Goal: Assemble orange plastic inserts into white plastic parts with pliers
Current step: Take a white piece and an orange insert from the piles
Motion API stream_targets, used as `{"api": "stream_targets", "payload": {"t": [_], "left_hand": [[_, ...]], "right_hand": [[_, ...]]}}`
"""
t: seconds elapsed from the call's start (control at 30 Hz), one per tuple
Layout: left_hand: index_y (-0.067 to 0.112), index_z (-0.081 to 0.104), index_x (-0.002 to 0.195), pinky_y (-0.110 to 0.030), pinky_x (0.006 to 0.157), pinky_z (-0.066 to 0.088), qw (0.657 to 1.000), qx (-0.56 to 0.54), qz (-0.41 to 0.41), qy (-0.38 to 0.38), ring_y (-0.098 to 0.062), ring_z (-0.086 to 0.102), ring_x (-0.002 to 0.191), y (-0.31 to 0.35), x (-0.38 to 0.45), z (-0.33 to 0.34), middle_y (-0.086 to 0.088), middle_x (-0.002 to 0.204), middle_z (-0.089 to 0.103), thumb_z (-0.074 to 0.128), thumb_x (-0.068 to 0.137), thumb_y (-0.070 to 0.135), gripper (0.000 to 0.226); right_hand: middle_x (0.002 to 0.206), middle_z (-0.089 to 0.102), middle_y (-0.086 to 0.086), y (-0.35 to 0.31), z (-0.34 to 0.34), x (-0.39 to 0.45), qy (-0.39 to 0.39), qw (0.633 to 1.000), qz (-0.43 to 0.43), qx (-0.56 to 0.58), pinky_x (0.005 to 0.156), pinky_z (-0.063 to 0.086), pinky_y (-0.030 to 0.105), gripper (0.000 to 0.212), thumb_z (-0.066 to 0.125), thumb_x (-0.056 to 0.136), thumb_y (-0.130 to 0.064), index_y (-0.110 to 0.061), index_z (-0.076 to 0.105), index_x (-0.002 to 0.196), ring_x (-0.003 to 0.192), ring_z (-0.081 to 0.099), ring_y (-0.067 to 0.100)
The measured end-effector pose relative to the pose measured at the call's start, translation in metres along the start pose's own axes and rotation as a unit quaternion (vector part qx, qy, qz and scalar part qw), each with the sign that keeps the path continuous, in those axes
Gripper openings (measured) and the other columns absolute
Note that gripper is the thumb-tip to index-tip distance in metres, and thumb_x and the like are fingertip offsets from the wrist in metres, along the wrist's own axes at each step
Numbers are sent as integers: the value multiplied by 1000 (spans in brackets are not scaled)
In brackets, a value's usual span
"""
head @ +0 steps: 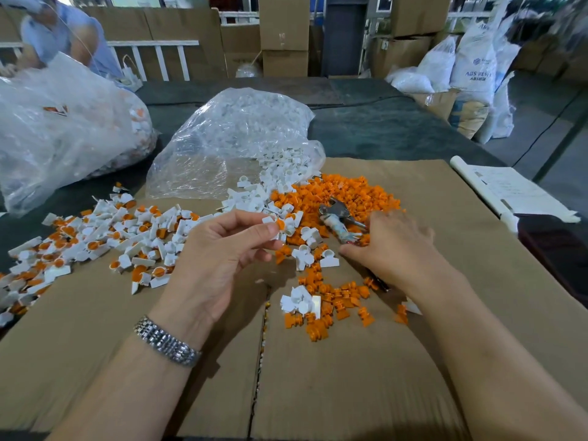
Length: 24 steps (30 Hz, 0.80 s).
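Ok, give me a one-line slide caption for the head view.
Left hand pinches a white part with orange insert while the right hand reaches for the pliers among loose orange inserts.

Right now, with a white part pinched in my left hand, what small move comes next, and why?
Probably drop that white plastic part with its orange insert onto the finished pile: it looks assembled. The right hand is at the taped-handle metal pliers.

Two plastic bags [241,138], one pliers [340,219], two hands [219,259].
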<state>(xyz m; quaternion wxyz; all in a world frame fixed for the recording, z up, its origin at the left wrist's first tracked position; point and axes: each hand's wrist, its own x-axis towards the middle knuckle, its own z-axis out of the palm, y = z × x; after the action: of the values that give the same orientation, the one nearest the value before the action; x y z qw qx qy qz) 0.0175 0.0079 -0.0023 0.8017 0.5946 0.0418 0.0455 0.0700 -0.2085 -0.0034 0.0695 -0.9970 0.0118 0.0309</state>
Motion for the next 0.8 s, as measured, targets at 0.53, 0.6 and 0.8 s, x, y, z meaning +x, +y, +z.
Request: {"api": "stream_targets", "payload": {"t": [0.53,0.6,0.8], "left_hand": [[18,75,74,-18,58,54,995,-96,7,7,-16,71,71,5,1,-4,-5,80,73,78,74,7,11],[14,72,79,-18,59,54,994,-106,11,11,-16,70,70,6,1,-4,-5,79,72,78,73,6,11],[9,70,83,-19,57,54,997,-75,19,18,-17,69,67,4,1,-3,-8,80,72,78,72,7,13]], "right_hand": [[87,76,10,-16,-56,-31,-243,901,-136,333,88,60,48,30,52,104,-32,-4,64,107,83,75,25],[92,77,11,-24,-55,-36,-243,908,-157,303,92,58,48,34,50,104,-34,-4,64,101,88,75,23],[88,78,5,-33,-54,-43,-232,916,-174,277,92,57,49,39,49,104,-40,-6,68,97,91,74,22]]}}
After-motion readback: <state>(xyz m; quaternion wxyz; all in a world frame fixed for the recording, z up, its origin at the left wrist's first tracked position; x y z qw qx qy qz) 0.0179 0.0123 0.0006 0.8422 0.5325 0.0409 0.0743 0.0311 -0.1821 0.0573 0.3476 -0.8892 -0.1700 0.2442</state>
